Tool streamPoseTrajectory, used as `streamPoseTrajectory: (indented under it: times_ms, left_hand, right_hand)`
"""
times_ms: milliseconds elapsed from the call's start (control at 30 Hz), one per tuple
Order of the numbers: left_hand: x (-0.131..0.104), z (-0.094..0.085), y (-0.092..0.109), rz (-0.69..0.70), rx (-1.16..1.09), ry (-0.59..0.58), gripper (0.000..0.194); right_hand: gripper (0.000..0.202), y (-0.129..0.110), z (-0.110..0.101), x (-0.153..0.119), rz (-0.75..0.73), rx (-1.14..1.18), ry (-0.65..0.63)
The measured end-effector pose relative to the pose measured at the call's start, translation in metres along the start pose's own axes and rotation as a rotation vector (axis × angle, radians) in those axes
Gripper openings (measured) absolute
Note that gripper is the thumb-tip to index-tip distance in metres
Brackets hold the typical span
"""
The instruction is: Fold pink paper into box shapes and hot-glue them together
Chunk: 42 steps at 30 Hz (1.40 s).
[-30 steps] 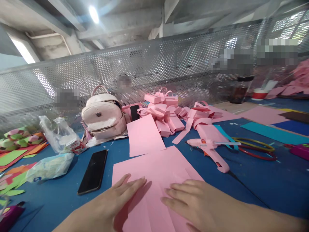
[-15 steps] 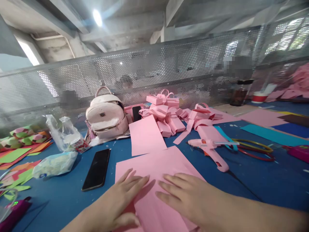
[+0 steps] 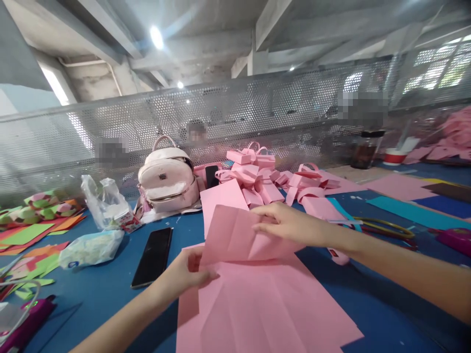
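Observation:
A creased sheet of pink paper (image 3: 228,235) is raised off the table in front of me, its upper part tilted up. My left hand (image 3: 195,269) grips its left edge, thumb in front and fingers partly hidden behind. At the upper right edge, my right hand (image 3: 272,221) pinches the same sheet. Below it, more pink paper (image 3: 257,314) with fold lines spreads toward me. Behind the raised sheet lies a flat pink sheet (image 3: 217,196). A pink glue gun (image 3: 337,256) is mostly covered by my right forearm.
A black phone (image 3: 152,257) lies left of the paper. Further back stand a pale backpack (image 3: 167,179) and a heap of pink paper bags (image 3: 253,174). Plastic bags (image 3: 91,250) and coloured paper (image 3: 29,235) are at left. A dark jar (image 3: 364,152) stands back right, before the perforated metal screen (image 3: 294,113).
Both hands were lying flat on the pink paper. Now they have moved up and hold the raised sheet by its edges. My right forearm has come over the glue gun.

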State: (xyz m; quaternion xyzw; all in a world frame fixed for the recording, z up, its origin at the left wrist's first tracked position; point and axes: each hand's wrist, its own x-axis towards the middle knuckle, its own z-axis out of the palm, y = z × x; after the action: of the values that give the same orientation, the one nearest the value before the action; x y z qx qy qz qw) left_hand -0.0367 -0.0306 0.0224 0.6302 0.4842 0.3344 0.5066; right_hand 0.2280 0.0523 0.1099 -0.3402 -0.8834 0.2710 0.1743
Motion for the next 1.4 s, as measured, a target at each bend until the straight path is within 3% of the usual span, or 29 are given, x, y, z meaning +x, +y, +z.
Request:
streamPoseTrajectory:
  times_ms: [200,333,433,500,567,633,700,800,867,967,1133,1267,1400]
  left_hand:
    - [0.01,-0.036,0.017,-0.016,0.14,0.033,0.053]
    - [0.026,-0.068,0.038,-0.005,0.351,-0.113,0.034]
    - [0.038,-0.076,0.045,0.005,0.513,-0.193,0.028]
    - [0.045,-0.071,0.042,0.012,0.594,-0.233,0.031]
    - [0.052,-0.06,0.036,0.019,0.651,-0.256,0.03]
    - [0.058,-0.046,0.028,0.028,0.685,-0.257,0.027]
    - [0.064,-0.031,0.021,0.042,0.707,-0.235,0.021]
    - [0.07,-0.009,0.013,0.068,0.747,-0.151,0.014]
    - [0.071,0.004,0.007,0.082,0.777,-0.081,0.018]
    - [0.066,0.017,-0.005,0.109,0.814,0.006,0.025]
    - [0.055,0.022,-0.024,0.149,0.887,0.08,0.042]
    - [0.055,0.019,-0.028,0.18,0.981,0.157,0.033]
    - [0.057,0.016,-0.025,0.384,1.023,0.2,0.02]
  right_hand:
    - [0.033,0.012,-0.007,0.003,0.069,0.125,0.007]
    - [0.031,0.023,0.005,0.001,0.137,0.087,-0.024]
    - [0.026,0.029,0.019,-0.005,0.157,0.047,-0.081]
    - [0.023,0.032,0.026,-0.011,0.185,-0.021,-0.076]
    - [0.032,0.034,0.031,-0.016,0.195,-0.194,0.02]
    - [0.052,0.036,0.034,-0.019,0.099,-0.409,0.162]
    - [0.049,0.036,0.039,-0.02,-0.084,-0.52,0.206]
    - [0.012,0.035,0.055,-0.022,-0.26,-0.515,0.038]
    - [0.014,0.036,0.069,-0.025,-0.289,-0.5,-0.069]
    - [0.015,0.043,0.088,-0.031,-0.319,-0.529,-0.08]
    - [0.025,0.062,0.094,-0.034,-0.472,-0.593,-0.046]
    - [0.029,0.073,0.091,-0.032,-0.546,-0.531,0.016]
    - [0.03,0.079,0.092,-0.032,-0.569,-0.556,0.091]
